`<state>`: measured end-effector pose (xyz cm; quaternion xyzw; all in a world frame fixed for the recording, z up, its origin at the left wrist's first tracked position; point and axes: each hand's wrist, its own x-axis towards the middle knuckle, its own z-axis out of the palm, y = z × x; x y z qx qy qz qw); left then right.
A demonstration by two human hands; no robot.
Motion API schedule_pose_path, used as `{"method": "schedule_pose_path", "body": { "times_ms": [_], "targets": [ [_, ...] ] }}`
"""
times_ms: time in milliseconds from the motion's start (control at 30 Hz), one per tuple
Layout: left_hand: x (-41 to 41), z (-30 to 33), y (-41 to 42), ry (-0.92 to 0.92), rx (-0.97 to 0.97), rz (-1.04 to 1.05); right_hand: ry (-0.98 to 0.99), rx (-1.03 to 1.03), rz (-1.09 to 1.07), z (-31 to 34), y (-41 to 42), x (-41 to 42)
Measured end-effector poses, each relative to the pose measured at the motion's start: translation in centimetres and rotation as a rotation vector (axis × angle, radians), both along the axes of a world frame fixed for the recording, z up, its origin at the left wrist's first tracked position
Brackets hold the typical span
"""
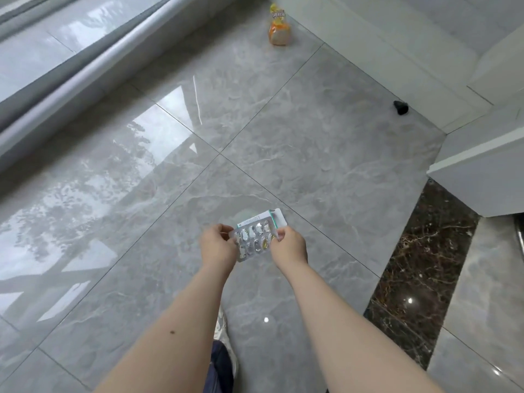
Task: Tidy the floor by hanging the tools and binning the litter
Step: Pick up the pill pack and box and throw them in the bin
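Observation:
A silver blister pack (253, 242) of pills is held above the grey tiled floor, in front of me. My left hand (217, 245) pinches its left edge and my right hand (289, 245) pinches its right edge. Behind the pack, a white and teal medicine box (272, 218) sticks out toward the upper right; which hand holds it I cannot tell. An orange and yellow snack bag (279, 26) stands on the floor far ahead, near the white wall base.
A small black door stop (400, 107) sits by the white skirting (425, 89) at the right. A dark marble threshold strip (419, 273) runs along the right. A grey curtain (71, 66) hangs at the upper left. My shoe (224, 327) shows below my arms.

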<state>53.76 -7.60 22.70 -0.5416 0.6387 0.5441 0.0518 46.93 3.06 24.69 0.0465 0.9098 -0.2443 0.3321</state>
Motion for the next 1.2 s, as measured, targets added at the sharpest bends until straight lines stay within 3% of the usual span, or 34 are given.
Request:
{"method": "schedule_pose_path", "body": {
  "times_ms": [400,767,1033,1200],
  "targets": [
    [-5.4,-9.4,0.4,-0.062,0.083,0.186,-0.083,0.052,0.008,-9.3,0.3,-5.1],
    [-7.0,-20.8,2.7,-0.12,0.083,0.33,-0.148,0.117,0.178,-20.6,0.9,-7.8],
    [-9.5,-26.9,3.7,-0.181,0.042,0.297,-0.192,0.15,0.265,-26.9,1.1,-10.6],
    [-9.7,-28.1,3.9,-0.343,-0.065,0.214,-0.115,0.158,0.247,-28.4,1.1,-11.2]
  ]
}}
